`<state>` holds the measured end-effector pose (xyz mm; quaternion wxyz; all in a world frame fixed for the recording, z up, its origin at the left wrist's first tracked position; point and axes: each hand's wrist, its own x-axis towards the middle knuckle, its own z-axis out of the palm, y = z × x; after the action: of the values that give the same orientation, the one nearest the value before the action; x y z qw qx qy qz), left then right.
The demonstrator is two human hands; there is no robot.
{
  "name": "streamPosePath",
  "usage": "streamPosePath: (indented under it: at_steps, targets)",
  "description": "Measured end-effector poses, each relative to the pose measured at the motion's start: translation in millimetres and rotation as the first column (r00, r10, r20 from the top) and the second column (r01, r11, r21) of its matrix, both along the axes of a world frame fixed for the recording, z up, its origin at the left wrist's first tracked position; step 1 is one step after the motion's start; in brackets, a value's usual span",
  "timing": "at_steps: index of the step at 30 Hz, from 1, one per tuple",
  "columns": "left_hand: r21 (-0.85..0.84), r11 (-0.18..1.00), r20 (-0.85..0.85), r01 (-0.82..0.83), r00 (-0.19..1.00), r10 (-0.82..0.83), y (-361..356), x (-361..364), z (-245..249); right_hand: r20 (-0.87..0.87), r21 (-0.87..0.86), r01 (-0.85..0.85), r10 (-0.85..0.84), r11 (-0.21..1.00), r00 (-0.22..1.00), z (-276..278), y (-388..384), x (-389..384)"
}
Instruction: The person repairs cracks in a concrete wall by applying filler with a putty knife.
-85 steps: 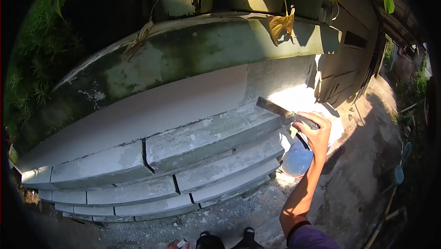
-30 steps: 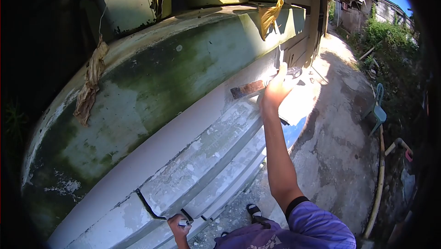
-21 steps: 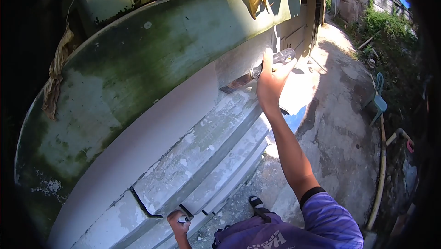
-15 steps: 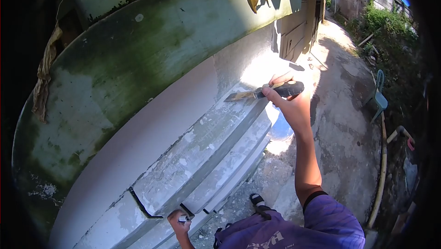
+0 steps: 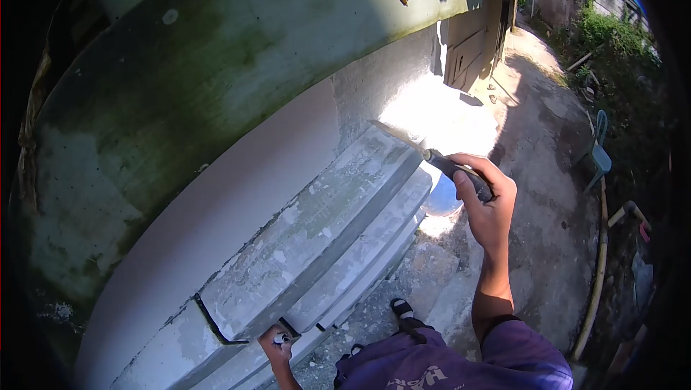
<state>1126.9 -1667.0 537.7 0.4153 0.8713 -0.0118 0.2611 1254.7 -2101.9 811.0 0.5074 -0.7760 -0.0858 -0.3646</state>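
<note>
Right fingers (image 5: 486, 165) curled round scraper (image 5: 440, 162), blade (image 5: 398, 135) newly edge-on; left fingers (image 5: 269, 340) round white object (image 5: 281, 338)

White "HA" lettering (image 5: 434, 375) on purple shirt (image 5: 522, 354)

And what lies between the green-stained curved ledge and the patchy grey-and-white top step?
A smooth off-white curved wall, grey toward its far end, runs between the ledge and the step in the head view.
</note>
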Motion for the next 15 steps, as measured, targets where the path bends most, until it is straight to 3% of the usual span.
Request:
streamPosePath:
  at_steps: [2, 5, 9, 15]
  targets:
    - [0.031, 0.999, 0.044, -0.018, 0.999, 0.016, 1.1, 1.9, -1.1, 0.013, 0.110, 0.026, -0.027, 0.994, 1.000, -0.5, -0.9, 4.8]
    - [0.038, 0.999, 0.070, -0.036, 0.997, 0.034, 4.3, 2.9, -8.0, 0.272, 0.054, 0.027, -0.041, 0.998, 0.961, -5.7, 14.7, 18.2]
    - [0.016, 0.998, 0.076, -0.054, 0.996, 0.052, -1.6, 2.7, -2.0, 0.464, -0.088, 0.103, -0.050, 0.991, 0.885, -9.8, 36.6, 40.8]
    - [0.015, 0.997, 0.059, -0.072, 0.996, 0.071, -1.1, -0.1, -3.4, 0.394, -0.182, 0.080, -0.002, 0.980, 0.919, -1.3, 57.0, 71.9]
